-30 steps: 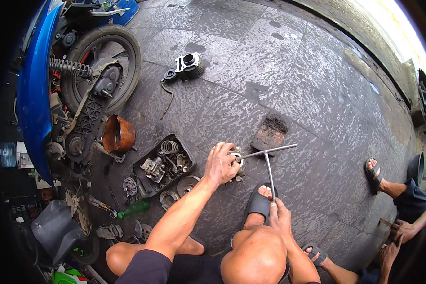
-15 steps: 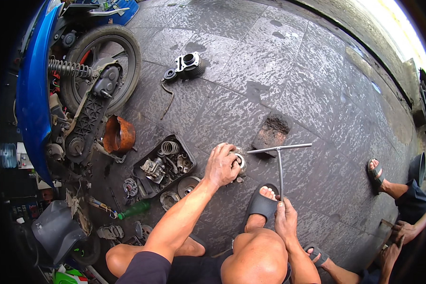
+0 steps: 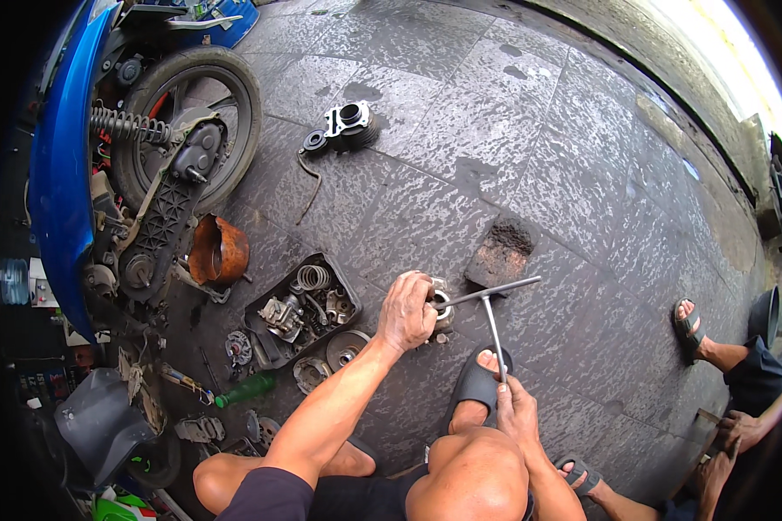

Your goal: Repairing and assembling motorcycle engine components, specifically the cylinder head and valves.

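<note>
Grey stone paving slabs [image 3: 495, 113], stained with dark oil patches, cover the ground; bright daylight falls across a concrete kerb [image 3: 669, 61] at the top right edge.

Your left hand [image 3: 406, 310] sits on a small metal part [image 3: 440, 306] on the paved ground [image 3: 582, 148], just right of the parts tray [image 3: 300, 306]. T-handle wrench [image 3: 493, 311] runs from that part back to your right hand [image 3: 518, 411], just beside your sandalled foot [image 3: 478, 386]. Worn pad [image 3: 500, 253] lies just beyond the wrench crossbar. Funnel [image 3: 218, 251] sits left of the tray, against the scooter's rear wheel [image 3: 188, 122]. Engine cylinder [image 3: 349, 126] lies farther out, right of the wheel. Bottle [image 3: 245, 390] lies nearer you than the tray. Another person's foot [image 3: 693, 326] is far right.
</note>
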`<state>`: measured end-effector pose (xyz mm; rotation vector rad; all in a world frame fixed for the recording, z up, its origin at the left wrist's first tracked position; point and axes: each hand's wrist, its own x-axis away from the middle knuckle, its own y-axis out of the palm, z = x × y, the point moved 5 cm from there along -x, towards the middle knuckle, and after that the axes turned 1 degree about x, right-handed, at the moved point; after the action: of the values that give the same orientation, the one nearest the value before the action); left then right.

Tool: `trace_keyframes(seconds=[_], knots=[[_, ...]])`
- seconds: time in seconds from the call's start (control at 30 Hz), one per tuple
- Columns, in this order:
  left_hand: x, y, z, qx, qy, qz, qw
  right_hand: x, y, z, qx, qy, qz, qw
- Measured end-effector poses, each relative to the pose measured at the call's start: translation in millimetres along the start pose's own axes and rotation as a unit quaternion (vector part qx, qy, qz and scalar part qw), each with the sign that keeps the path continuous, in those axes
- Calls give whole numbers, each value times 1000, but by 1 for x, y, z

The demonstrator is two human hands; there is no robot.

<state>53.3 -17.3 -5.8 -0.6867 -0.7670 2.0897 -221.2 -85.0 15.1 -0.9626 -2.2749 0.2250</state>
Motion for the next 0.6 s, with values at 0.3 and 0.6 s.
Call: trace_keyframes(seconds=[0.3,0.6], knots=[[6,-10,-14,75,-34,71,994,-3,-9,36,-281,156,-14,947],[117,1,-47,184,-451,163,858,-15,-56,139,-10,214,115,970]])
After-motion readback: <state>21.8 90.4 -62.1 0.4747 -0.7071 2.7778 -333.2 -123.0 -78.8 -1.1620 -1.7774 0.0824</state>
